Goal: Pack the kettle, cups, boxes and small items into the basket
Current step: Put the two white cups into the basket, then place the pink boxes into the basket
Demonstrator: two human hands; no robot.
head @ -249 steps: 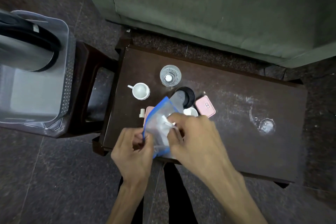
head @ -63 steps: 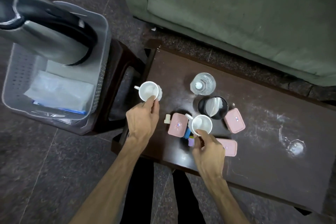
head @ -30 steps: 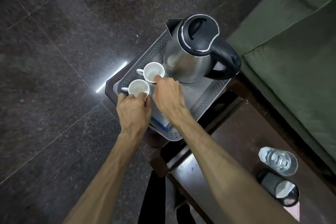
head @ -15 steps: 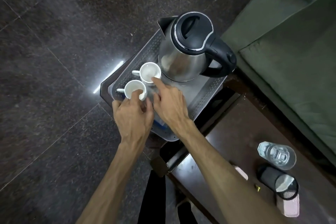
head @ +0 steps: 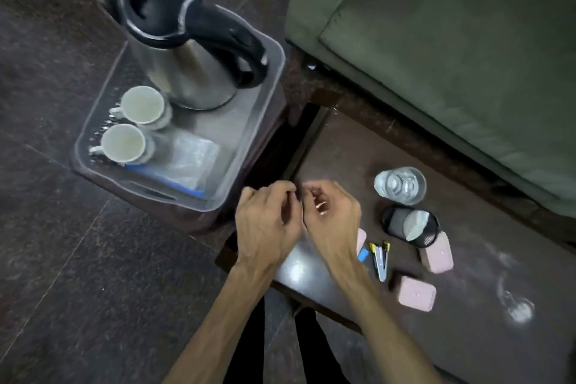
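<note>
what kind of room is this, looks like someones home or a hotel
Probably a living room or a hotel-style sitting area; I can't tell which. A green sofa stands beside a low dark wooden table on a polished stone floor, with a kettle and tea cups in a basket.

No legible text on anything.

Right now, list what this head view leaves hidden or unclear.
- Third pink box: mostly hidden behind the right hand.
- Left hand and right hand: motion-blurred, so whether either holds anything is unclear.
- Bag contents in the basket: blurred, partly behind the cups.
- Small items: too small to identify.
- Table: cut off by the bottom and right edges.
</note>
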